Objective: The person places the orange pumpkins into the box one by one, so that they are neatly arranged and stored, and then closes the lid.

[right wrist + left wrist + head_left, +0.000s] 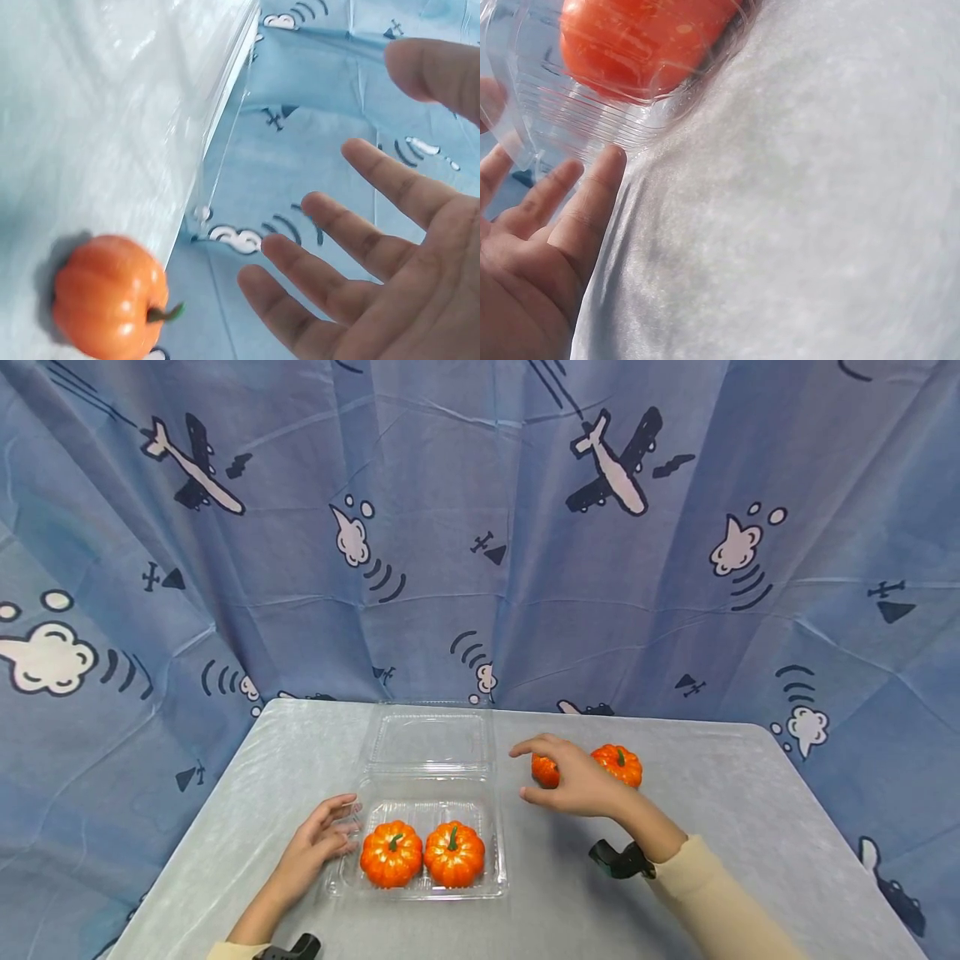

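Note:
Two small orange pumpkins, a left one (391, 855) and a right one (454, 855), sit side by side in the front part of a clear plastic clamshell box (495, 827). My left hand (318, 843) rests against the box's left wall with loosely spread fingers, close to its ribbed side in the left wrist view. My right hand (573, 781) hovers over the table right of the box, thumb and fingers apart, holding nothing. Another pumpkin (545, 771) shows partly behind that hand, and one more pumpkin (619, 765) lies just beyond it. In the right wrist view, one pumpkin (112, 298) lies near the spread fingers.
The box's lid (430, 740) lies folded back toward the far edge of the pale-covered table (750, 827). Behind the table hangs a blue curtain (480, 527) printed with airplanes and clouds. Dark straps (621, 859) sit on both wrists.

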The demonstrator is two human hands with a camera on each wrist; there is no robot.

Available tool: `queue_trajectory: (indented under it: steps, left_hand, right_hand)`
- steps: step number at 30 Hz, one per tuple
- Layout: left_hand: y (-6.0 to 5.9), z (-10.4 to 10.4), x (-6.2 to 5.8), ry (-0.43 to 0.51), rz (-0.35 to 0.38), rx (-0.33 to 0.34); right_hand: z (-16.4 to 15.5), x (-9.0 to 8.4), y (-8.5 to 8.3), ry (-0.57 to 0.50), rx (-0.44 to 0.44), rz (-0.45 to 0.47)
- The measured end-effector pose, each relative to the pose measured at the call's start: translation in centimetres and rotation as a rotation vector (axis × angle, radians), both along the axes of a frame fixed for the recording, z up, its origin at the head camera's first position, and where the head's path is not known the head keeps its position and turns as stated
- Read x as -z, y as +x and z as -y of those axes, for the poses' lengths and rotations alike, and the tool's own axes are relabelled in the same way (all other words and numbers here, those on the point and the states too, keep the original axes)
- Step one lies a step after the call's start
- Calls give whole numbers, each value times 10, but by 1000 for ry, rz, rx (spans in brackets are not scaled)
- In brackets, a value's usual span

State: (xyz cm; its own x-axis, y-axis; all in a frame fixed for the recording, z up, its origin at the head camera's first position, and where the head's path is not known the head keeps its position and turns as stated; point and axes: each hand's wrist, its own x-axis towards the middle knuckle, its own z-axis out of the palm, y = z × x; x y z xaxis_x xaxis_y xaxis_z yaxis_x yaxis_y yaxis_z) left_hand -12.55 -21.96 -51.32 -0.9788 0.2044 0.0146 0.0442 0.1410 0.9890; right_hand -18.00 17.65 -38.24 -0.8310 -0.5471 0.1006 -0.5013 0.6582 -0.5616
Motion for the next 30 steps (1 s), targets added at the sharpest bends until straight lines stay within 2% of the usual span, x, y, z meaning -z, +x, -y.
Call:
queue_trajectory:
  steps: [7, 13, 21, 30]
  left_hand:
    - [-1, -1, -1, -1, 7, -12]
    - [1, -3, -3, 2, 12, -10]
    - [1, -2, -2, 6, 13, -13]
    - [-1, 0, 0, 2, 15, -15]
  right_hand:
    - [-20, 3, -4, -7, 64, 26]
    - [-34, 7, -8, -7, 79, -42]
    - [-56, 9, -18, 53, 125, -56]
    - [-86, 15, -33, 36, 185, 13]
